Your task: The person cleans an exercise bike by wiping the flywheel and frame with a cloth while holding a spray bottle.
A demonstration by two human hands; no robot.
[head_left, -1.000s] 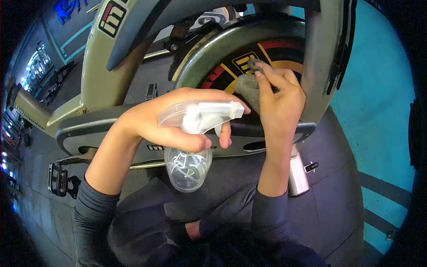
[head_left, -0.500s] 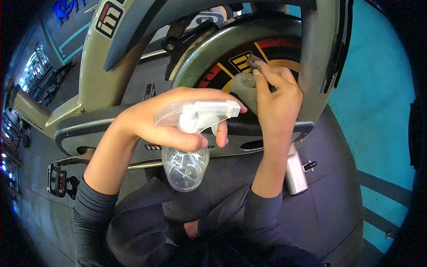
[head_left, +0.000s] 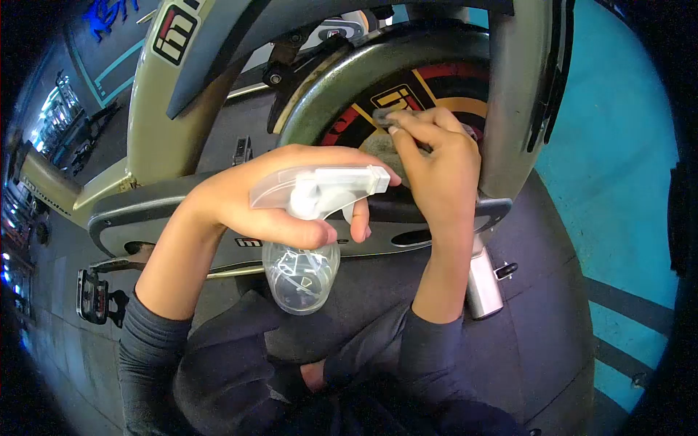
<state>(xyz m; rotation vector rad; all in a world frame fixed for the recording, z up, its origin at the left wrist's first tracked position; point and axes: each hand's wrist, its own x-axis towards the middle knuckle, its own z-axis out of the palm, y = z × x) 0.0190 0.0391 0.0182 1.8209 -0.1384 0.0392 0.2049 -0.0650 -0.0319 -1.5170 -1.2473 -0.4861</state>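
My left hand [head_left: 280, 196] is wrapped round the neck of a clear spray bottle [head_left: 302, 280], its white trigger head pointing right. The bottle is upright and looks transparent down to its base. My right hand [head_left: 440, 163] pinches a grey cloth [head_left: 382, 147], part of it bunched at the fingertips and part hanging below them. The cloth lies against the face of the exercise bike's flywheel [head_left: 349, 73], just below a yellow-framed logo [head_left: 395, 98]. My fingers cover the flywheel's lower right part.
The bike's upright fork [head_left: 516, 102] stands right of my right hand. A grey lower frame cover [head_left: 182, 218] runs behind the bottle. One pedal [head_left: 91, 294] sticks out at left, and a silver stabiliser foot [head_left: 483, 283] rests on the dark floor [head_left: 538, 312].
My right hand has moved a little left and down across the flywheel with the cloth, uncovering more of the logo. My left hand and the bottle have hardly moved.
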